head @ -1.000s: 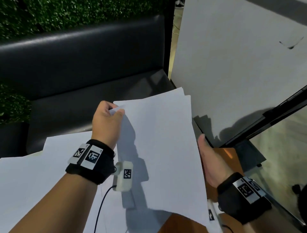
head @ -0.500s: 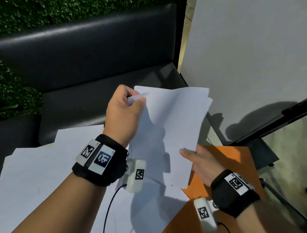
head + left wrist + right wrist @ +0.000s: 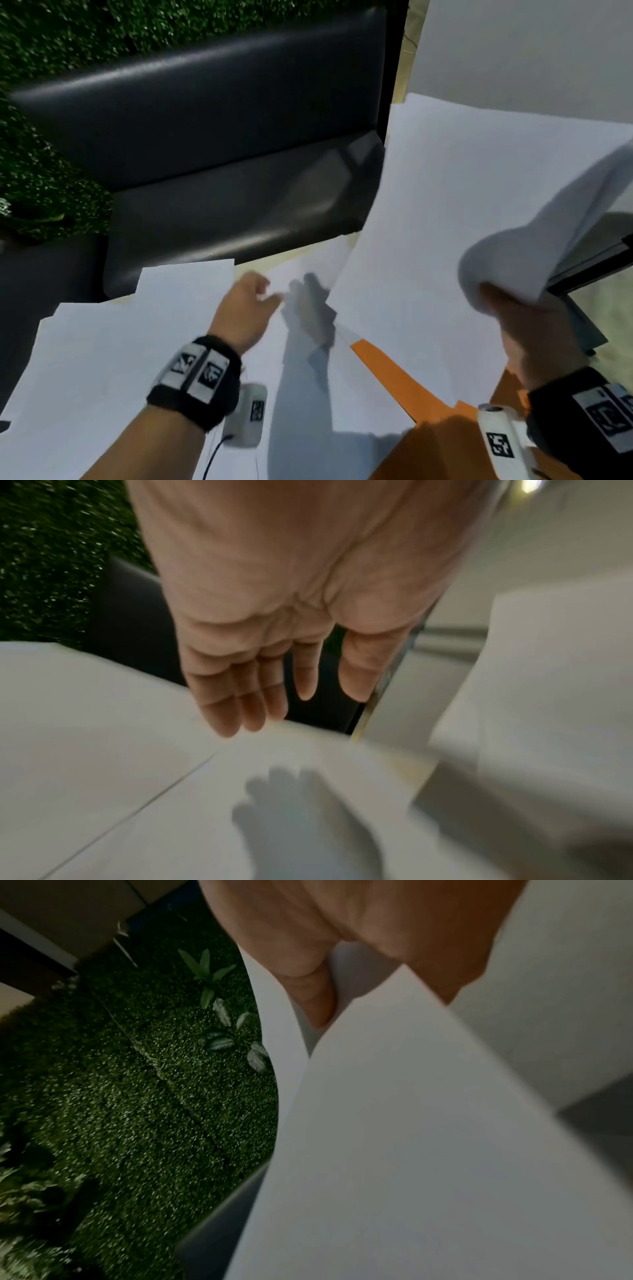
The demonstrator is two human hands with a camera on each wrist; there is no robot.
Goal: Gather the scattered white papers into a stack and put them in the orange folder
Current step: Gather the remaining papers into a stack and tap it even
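head view, inspection of the work surface, largest item first. loose white papers [image 3: 113,342] lie overlapped across the table to the left and centre, not squared up. the sheet nearest my left hand [image 3: 245,313] lies just ahead and to the right of the fingertips [image 3: 240,718], its long axis running away from me toward the black bench seat [image 3: 222,192]. that hand is the nearer of the two to the loose sheets, and i judge the coming reach belongs to it.

gathered sheets [image 3: 462,240] are raised at the right, bowed over at the top edge. my right hand [image 3: 534,329] grips them at the lower right corner; the right wrist view shows the thumb on one face of the paper and the other fingers hidden behind it.

orange folder [image 3: 404,383] lies flat beneath the raised sheets, partly covered by them, at the right near edge of the table.

left hand pose: palm down, low over the table, hovering with its shadow directly beneath. left wrist view shows the fingers straight and close together, thumb set a little apart, holding nothing. contact with paper not confirmed; picture blurred.

assessment: gathering is incomplete, and nothing is yet inside the folder.
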